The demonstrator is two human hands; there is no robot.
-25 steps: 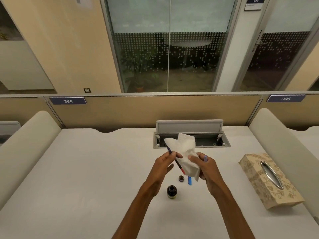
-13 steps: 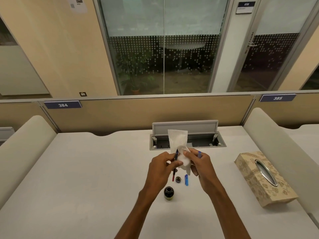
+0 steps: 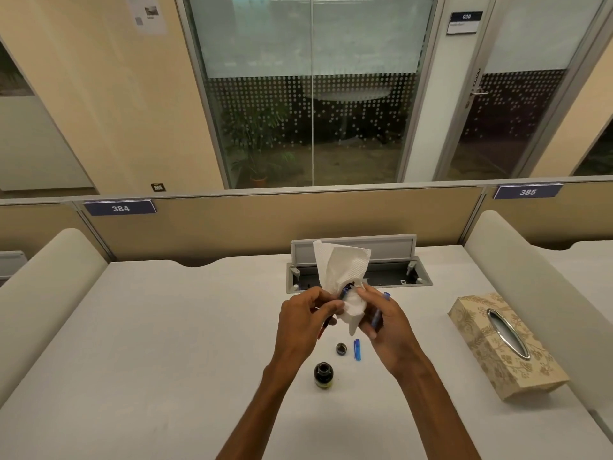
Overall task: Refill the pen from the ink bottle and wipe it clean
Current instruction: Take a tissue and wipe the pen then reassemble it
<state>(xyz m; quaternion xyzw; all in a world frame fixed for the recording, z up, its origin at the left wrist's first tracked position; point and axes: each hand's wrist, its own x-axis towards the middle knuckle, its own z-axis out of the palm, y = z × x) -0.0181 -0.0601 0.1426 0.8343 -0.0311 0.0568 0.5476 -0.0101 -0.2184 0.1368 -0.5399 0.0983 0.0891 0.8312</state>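
Observation:
My left hand pinches the pen's thin inner section, its inky tip pushed into a white tissue. My right hand holds that tissue around the tip and also grips the blue pen barrel against the palm. Below the hands, the open dark ink bottle stands upright on the white desk. Its round cap lies just beyond it, with a blue pen cap beside that. A dark ink smudge shows on the tissue near the tip.
A patterned tissue box lies on the right of the desk. An open cable tray with a raised lid sits behind the hands. Padded dividers flank the desk on both sides, and a partition panel runs along the back.
The pen section has tilted so its tip now sits inside the tissue, which my right hand has wrapped closer around it. Both hands stay together above the bottle.

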